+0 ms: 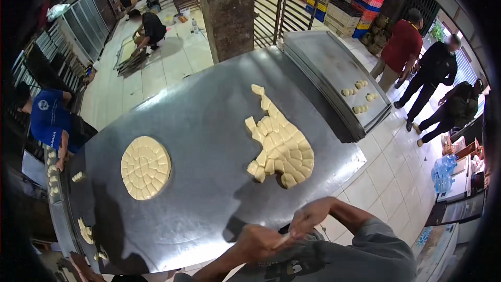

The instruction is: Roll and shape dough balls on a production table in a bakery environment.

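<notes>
My left hand (259,241) and my right hand (308,216) are close together at the near edge of the metal table (209,120), fingers closed around a small pale strip whose nature I cannot make out. Beyond them lies a spread of cut pale dough (282,149), irregular in outline, in several pieces pressed together. To the left, a round slab of dough (145,167) is scored into segments. A smaller dough piece (85,231) sits at the lower left.
Stacked trays (326,57) with dough balls stand at the right, beside a concrete pillar (224,15). A worker in blue (49,117) is at the left; another (151,28) crouches behind. Three people (425,73) stand at the right, near crates (365,5) and water jugs (443,175).
</notes>
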`<state>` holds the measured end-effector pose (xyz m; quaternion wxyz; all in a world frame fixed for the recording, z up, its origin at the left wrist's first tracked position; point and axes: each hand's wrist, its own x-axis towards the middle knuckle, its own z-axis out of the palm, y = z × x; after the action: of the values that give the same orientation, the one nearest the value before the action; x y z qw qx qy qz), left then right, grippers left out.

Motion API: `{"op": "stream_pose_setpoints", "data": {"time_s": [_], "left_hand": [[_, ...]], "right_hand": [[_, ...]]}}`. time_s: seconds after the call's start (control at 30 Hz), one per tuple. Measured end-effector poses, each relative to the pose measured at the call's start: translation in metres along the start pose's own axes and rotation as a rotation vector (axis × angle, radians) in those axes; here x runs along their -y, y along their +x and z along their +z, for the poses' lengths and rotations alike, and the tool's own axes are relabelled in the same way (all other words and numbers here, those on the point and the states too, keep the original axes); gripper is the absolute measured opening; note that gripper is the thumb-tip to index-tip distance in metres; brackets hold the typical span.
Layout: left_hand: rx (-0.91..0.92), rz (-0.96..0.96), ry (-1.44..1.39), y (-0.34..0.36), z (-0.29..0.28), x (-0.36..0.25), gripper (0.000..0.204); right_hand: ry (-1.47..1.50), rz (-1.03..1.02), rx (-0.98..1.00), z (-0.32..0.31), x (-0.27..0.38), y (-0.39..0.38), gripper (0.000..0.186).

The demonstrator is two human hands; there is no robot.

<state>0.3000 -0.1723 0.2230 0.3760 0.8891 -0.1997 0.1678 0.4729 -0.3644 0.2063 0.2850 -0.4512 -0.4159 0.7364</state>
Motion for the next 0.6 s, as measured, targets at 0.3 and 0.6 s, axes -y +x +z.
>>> {"op": "stream_pose_setpoints", "data": {"time_s": [0.3,0.6], "left_hand": [[-0.351,-0.831,0.619,-0.140,0.152,0.106,0.034],[-0.492,-1.271,0.315,-0.112,0.046,0.169,0.012]], "right_hand": [[-0.503,0.090,-1.891,-0.048,-0.211,0.013,0.040],[-0.562,0.121,-1.828,-0.125,-0.140,0.079,0.023]]}}
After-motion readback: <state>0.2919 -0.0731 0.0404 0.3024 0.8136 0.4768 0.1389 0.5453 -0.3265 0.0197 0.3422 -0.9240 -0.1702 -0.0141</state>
